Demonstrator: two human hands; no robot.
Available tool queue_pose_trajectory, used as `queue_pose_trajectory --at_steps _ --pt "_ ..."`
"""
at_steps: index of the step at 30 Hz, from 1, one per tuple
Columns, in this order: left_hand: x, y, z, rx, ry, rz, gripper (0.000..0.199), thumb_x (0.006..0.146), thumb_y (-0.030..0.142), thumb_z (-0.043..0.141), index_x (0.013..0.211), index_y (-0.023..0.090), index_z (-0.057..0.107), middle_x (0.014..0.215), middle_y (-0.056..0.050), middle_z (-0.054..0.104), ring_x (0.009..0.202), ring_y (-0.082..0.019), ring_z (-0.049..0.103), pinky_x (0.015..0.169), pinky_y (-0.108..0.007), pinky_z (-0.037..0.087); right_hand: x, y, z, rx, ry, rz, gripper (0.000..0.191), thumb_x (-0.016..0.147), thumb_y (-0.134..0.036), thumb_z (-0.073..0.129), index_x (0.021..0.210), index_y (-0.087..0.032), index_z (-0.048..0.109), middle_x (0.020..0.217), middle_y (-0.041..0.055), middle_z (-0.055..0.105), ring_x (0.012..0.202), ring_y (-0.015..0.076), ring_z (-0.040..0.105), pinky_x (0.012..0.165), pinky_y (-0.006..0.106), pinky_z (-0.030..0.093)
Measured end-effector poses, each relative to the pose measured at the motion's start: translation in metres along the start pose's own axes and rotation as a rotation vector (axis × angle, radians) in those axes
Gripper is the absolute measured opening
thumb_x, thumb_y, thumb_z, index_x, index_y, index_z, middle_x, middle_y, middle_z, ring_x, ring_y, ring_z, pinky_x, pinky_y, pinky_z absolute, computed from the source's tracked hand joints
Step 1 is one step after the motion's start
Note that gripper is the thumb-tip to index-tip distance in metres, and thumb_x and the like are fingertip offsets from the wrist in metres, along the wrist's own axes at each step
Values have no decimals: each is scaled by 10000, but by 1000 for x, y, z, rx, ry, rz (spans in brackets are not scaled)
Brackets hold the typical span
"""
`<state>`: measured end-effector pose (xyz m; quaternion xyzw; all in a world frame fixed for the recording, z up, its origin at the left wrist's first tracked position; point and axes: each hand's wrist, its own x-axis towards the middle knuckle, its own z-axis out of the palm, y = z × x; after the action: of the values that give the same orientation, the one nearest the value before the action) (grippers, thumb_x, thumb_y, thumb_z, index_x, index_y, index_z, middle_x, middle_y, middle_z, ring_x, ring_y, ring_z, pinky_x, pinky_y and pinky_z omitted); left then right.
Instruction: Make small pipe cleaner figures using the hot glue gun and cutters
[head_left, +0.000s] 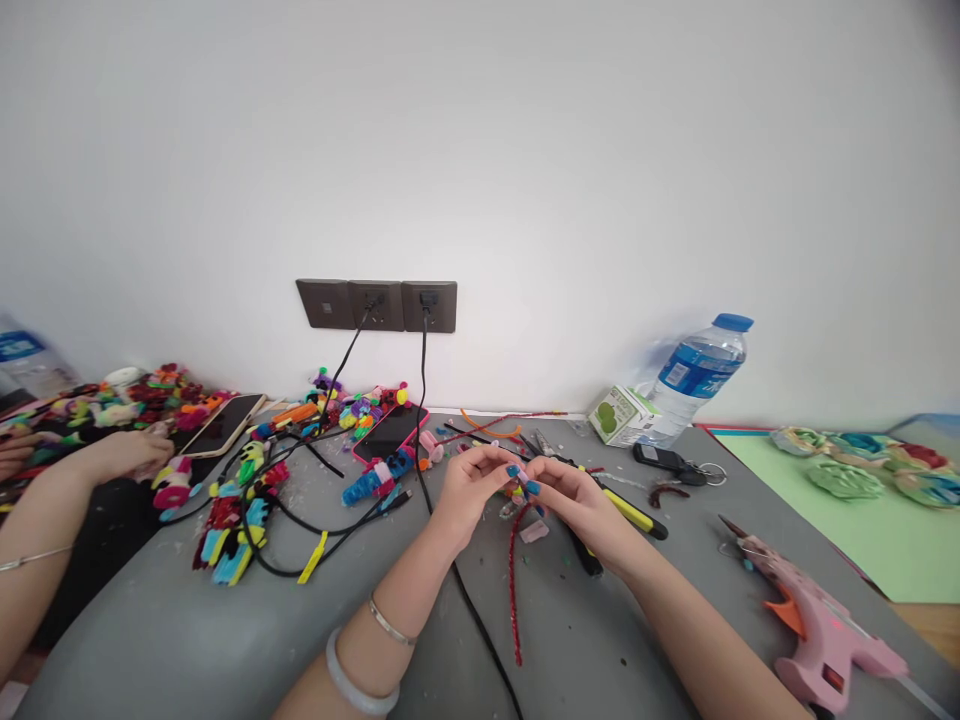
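My left hand (476, 490) and my right hand (566, 500) meet over the middle of the table, thumbs and forefingers pinched together. Between the fingertips is a small colourful pipe-cleaner piece (517, 493), mostly covered by the fingers. From it a red tinsel pipe cleaner (514, 590) hangs down towards me; the fingers hide where it joins. Just below the right fingers lies a small pale pink piece (534, 531). Partly under my right hand are pliers with yellow-and-black handles (634, 512).
A pink glue gun (817, 630) lies at right, below a car key (667, 462). Behind stand a water bottle (694, 380) and a green-white box (622, 415). Black cables (472, 605) cross the table (247, 640). Pipe-cleaner figures (236, 520) and another person's arm (52, 520) are left.
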<state>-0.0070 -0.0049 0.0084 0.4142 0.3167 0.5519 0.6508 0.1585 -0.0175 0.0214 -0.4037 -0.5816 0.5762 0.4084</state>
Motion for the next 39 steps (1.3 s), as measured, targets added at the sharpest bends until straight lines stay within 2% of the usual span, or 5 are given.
queue_pose_trajectory --at_steps 12,19,26,32,39 --pt "0 -2 1 27 -103 3 321 678 411 850 790 134 732 889 -60 660 729 -147 580 634 -265 495 0 -3 0 -57 28 -28 396 813 -586 695 813 -194 634 754 26 628 689 149 555 611 266 451" --pt "1 -1 1 -103 51 -65 364 643 416 877 798 140 698 786 -31 672 730 -136 614 679 -251 500 1 -1 3 -86 143 -181 336 822 -546 692 876 -220 632 836 34 632 748 173 584 665 289 491" --pt "3 -2 -1 -183 86 -94 376 620 387 898 801 142 677 813 -30 689 738 -115 620 652 -218 484 1 8 3 -302 214 -243 205 882 -433 626 894 -229 607 741 15 587 663 171 539 599 288 438" --pt "3 -2 0 -170 82 -114 419 573 373 922 824 130 691 828 -51 717 728 -124 636 644 -224 499 -1 7 6 -563 248 -373 36 896 -259 573 874 -232 583 796 22 582 646 159 489 604 295 405" --pt "1 -2 0 -85 12 -98 373 668 365 851 905 163 646 840 -38 697 726 -154 634 625 -271 536 -2 5 4 -595 295 -381 92 912 -281 562 840 -230 586 755 22 587 638 162 500 606 302 397"
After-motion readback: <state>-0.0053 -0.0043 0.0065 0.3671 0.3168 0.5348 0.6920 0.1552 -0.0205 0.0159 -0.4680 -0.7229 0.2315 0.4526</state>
